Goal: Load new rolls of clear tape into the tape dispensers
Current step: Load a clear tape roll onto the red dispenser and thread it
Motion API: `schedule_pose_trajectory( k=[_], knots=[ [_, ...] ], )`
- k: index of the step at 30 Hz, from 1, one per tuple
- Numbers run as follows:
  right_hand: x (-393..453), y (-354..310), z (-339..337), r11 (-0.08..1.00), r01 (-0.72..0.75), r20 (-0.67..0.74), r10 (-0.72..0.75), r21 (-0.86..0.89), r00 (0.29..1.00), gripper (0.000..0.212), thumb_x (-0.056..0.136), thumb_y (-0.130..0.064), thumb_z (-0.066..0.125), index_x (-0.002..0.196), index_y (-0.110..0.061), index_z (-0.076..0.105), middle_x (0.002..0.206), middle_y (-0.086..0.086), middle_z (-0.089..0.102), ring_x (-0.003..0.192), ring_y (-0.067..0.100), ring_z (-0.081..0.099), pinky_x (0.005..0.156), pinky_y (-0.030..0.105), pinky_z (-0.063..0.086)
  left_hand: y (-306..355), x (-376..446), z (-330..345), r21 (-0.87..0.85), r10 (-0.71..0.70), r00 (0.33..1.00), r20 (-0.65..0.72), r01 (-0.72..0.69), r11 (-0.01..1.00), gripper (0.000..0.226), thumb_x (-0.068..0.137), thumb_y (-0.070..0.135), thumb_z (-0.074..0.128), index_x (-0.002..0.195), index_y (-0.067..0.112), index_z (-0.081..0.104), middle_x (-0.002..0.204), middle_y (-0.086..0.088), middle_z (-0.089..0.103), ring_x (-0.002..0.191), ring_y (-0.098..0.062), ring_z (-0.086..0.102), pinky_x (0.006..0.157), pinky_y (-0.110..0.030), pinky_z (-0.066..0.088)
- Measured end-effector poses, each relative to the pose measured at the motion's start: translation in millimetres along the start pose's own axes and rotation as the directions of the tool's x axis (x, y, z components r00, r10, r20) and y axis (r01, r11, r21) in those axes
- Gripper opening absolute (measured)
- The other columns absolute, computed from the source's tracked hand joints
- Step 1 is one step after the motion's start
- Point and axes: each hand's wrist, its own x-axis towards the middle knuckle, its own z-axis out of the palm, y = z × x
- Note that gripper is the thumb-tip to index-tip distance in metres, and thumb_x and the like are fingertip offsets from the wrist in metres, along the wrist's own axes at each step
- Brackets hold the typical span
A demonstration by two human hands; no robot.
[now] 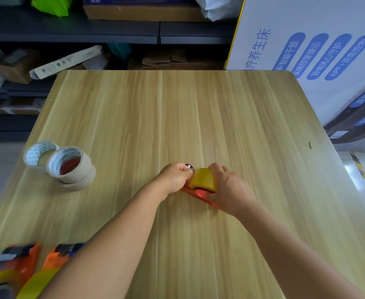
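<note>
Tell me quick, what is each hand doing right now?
Left hand: fingers curled, pinching the front end of the red tape dispenser.
Right hand: gripping the tape roll seated in that dispenser.

both hands curled, knuckles up: left; right; forearms converging

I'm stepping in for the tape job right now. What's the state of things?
Left hand pinches the tape end at the front of the red dispenser.
Right hand grips the yellowish roll seated on it.
Two orange dispensers at the near left edge already carry rolls.
Spare rolls sit stacked at the left of the table.
Left to do: finish threading this one.
</note>
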Motion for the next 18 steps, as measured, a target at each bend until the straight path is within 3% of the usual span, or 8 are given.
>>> schedule_pose_trajectory(
  k=[4, 8, 11, 16, 18],
  knots=[
    [-2.2, 6.7, -1.8, 0.999, -0.006, -0.012, 0.007, 0.047, 1.0, 0.059, 0.078, -0.058, 0.066, 0.118, -0.022, 0.041, 0.103, -0.002, 0.055, 0.087, 0.02, 0.057, 0.062, 0.03, 0.042, -6.7, 6.4, -17.6, -0.004, -0.071, 0.992, -0.109, 0.071, 0.997, 0.017, 0.096, 0.015, 0.039, 0.093, 0.014, 0.056, 0.099, -0.007, 0.061, 0.086, -0.02, 0.059, 0.073, -0.03, 0.043],
    [-5.5, 9.1, -4.4, 0.998, 0.0, -0.013, 0.001, 0.065, 1.0, 0.06, 0.077, -0.058, 0.067, 0.119, -0.022, 0.043, 0.105, -0.002, 0.057, 0.08, 0.018, 0.053, 0.064, 0.031, 0.047, -15.5, 11.1, -26.9, 0.016, -0.099, 0.989, -0.105, 0.101, 0.995, 0.02, 0.098, 0.021, 0.035, 0.088, 0.02, 0.051, 0.108, -0.005, 0.062, 0.1, -0.021, 0.062, 0.081, -0.034, 0.048],
    [-3.2, 4.4, -10.0, 0.999, 0.006, 0.017, -0.005, -0.04, 1.0, 0.061, 0.077, -0.056, 0.069, 0.117, -0.021, 0.04, 0.106, -0.001, 0.058, 0.082, 0.018, 0.053, 0.064, 0.029, 0.041, -13.6, 14.1, -22.2, 0.035, -0.097, 0.978, -0.183, 0.105, 0.994, 0.02, 0.097, 0.021, 0.036, 0.086, 0.02, 0.052, 0.102, -0.005, 0.063, 0.098, -0.023, 0.063, 0.081, -0.038, 0.052],
    [5.9, -15.2, -14.2, 0.975, 0.093, 0.036, -0.088, -0.204, 0.995, 0.074, 0.072, -0.052, 0.074, 0.128, -0.017, 0.04, 0.116, 0.001, 0.053, 0.105, 0.021, 0.054, 0.088, 0.028, 0.039, -15.7, 18.0, -18.0, -0.065, -0.169, 0.963, -0.211, 0.159, 0.985, 0.019, 0.095, 0.016, 0.042, 0.081, 0.017, 0.054, 0.096, -0.011, 0.068, 0.092, -0.027, 0.067, 0.086, -0.045, 0.056],
    [12.6, -24.0, -8.0, 0.959, 0.111, 0.053, -0.1, -0.26, 0.994, 0.064, 0.078, -0.044, 0.071, 0.126, -0.016, 0.041, 0.117, 0.002, 0.054, 0.107, 0.023, 0.054, 0.088, 0.029, 0.039, -15.1, 17.3, -17.0, -0.102, -0.189, 0.954, -0.234, 0.169, 0.98, 0.022, 0.094, 0.01, 0.045, 0.076, 0.015, 0.055, 0.097, -0.012, 0.069, 0.093, -0.029, 0.068, 0.086, -0.044, 0.056]
  ],
)
